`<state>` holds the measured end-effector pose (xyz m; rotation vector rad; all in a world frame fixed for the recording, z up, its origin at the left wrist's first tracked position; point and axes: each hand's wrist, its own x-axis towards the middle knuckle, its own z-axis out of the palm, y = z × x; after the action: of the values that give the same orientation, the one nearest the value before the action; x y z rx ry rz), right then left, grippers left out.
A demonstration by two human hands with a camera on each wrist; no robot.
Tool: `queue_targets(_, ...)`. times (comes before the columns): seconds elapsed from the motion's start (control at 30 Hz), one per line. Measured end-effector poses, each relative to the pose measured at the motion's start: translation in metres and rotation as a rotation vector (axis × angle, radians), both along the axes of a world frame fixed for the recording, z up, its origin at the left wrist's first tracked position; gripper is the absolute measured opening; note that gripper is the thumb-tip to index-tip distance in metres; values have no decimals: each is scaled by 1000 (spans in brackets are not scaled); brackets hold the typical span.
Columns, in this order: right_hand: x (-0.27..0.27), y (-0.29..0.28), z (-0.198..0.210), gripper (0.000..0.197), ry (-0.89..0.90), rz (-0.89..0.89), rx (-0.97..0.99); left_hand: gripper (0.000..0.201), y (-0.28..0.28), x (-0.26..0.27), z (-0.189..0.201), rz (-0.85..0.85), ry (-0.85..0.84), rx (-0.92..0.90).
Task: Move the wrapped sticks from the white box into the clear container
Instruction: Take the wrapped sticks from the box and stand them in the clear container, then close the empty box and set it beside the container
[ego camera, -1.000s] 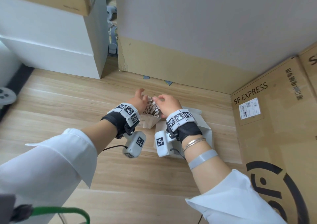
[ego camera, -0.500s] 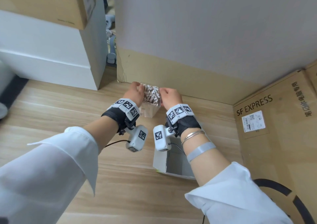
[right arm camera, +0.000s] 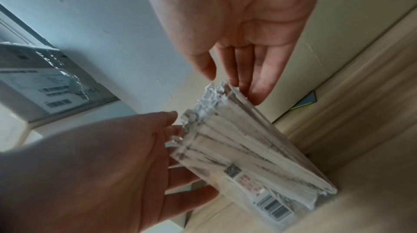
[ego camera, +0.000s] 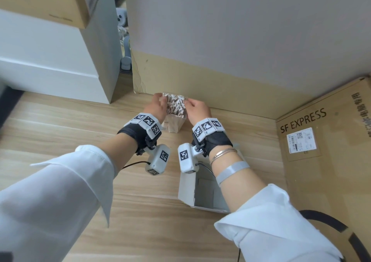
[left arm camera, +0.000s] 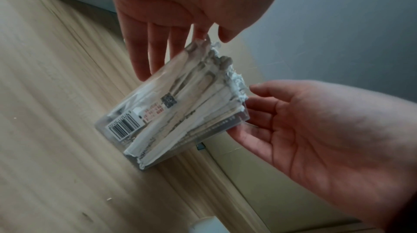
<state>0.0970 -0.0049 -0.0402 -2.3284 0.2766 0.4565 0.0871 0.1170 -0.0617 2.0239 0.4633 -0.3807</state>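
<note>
Flanking the clear container (ego camera: 174, 121) of wrapped sticks (ego camera: 175, 103), both hands' straight, loosened fingers (left arm camera: 144, 53) touch its sides.

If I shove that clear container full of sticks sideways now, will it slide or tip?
Likely tips: the clear container looks tall, narrow, and leaning already. Probably top-heavy, with wrapped sticks poking above its rim. The smooth plastic may slip.

White wrapped sticks (ego camera: 176, 106); barcoded clear container (left arm camera: 126, 124)
</note>
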Motion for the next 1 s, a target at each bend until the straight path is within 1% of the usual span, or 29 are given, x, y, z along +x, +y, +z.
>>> queue_targets(0.17,-4,-3,4,41,-30,-13,5,50,-2,-2,0,-2,-7,24)
queue_targets(0.3,-13,-13,9,39,-62,-28,-5,48,-4,-7,5,-35,-20,89)
queue_targets(0.5,-31,-24,18,35,-103,-43,-6,46,-17,-19,22,-18,-121,125)
queue_targets(0.77,-65,-42,30,33,-116,-45,-20,41,-39,-45,37,-57,-204,163)
queue_targets(0.87,-80,-53,29,33,-99,-36,-47,41,-48,-54,37,-88,-194,165)
queue_targets(1.0,-101,-73,23,33,-72,-51,-60,44,-64,-72,32,-195,-137,192)
